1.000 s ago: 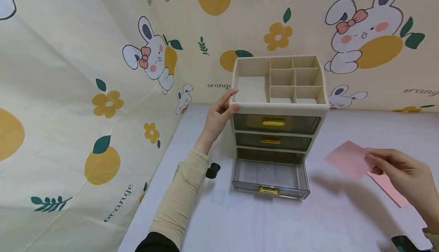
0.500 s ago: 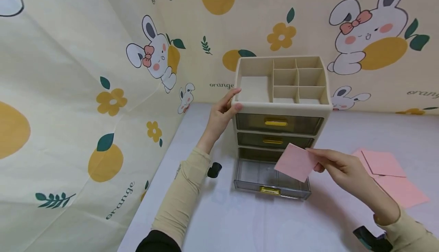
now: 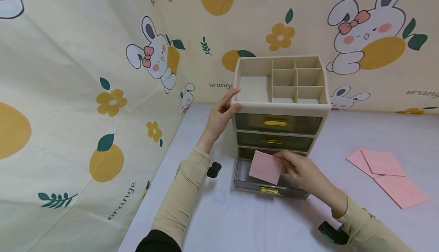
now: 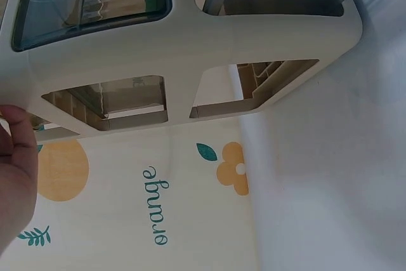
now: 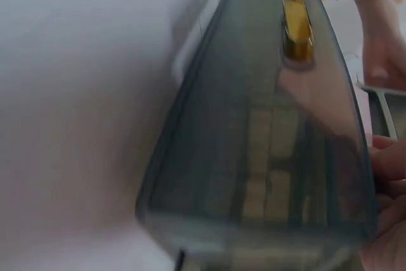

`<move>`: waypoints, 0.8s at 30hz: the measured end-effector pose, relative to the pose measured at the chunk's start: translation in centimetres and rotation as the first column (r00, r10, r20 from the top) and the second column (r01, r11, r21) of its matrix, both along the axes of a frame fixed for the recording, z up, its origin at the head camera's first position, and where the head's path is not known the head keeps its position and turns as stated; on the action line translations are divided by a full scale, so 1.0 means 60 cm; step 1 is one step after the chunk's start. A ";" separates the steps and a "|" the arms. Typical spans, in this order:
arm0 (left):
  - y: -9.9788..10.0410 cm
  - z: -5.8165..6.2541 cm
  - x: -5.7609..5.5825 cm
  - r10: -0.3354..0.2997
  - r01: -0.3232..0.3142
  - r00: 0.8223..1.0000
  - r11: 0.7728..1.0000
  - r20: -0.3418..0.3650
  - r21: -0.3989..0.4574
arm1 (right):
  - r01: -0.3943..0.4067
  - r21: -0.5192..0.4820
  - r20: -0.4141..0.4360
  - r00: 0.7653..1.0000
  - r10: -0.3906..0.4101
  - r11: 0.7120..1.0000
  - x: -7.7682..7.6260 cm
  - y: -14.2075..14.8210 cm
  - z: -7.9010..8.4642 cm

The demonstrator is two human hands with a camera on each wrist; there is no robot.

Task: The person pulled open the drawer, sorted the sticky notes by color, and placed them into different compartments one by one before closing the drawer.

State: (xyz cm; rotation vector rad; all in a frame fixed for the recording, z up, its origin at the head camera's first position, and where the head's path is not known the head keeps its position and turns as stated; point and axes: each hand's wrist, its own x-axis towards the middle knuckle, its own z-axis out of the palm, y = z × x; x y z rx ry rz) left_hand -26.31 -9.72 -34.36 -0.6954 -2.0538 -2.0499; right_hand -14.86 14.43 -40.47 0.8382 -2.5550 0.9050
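A cream desktop organizer [image 3: 281, 109] with three smoky drawers and gold handles stands on the table. Its bottom drawer [image 3: 240, 172] is pulled out. My left hand [image 3: 219, 117] grips the organizer's upper left edge, thumb on the front and fingers along the side. Over the open drawer, my right hand [image 3: 296, 168] pinches a square pink sticky note [image 3: 265, 167] by its upper right corner. In the right wrist view the drawer's front [image 5: 254, 131] fills the middle, and the curled fingers [image 5: 390, 163] show at the right edge.
Several pink paper pieces [image 3: 387, 176] lie overlapping on the table at the right. The organizer's top has open compartments [image 3: 284, 78]. A backdrop [image 3: 281, 16] printed with rabbits and oranges rises behind and at the left. Each wrist wears a black device [image 3: 214, 170].
My right hand has carried the pink sticky note leftward from beside the paper pieces to over the open bottom drawer. The left hand keeps its grip on the organizer.
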 end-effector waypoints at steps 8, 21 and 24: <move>-0.001 0.000 0.001 -0.005 0.005 1.000 1.000 -0.001 0.008 | -0.003 0.049 0.084 0.996 -0.001 0.999 -0.009 -0.034 -0.020; -0.001 0.000 0.001 0.005 -0.005 1.000 1.000 0.002 0.020 | -0.077 0.063 0.145 0.987 0.067 0.995 -0.017 -0.047 -0.037; 0.000 -0.001 0.000 0.003 -0.003 1.000 1.000 -0.004 0.021 | -0.069 0.074 0.121 0.991 0.059 0.995 -0.018 -0.049 -0.039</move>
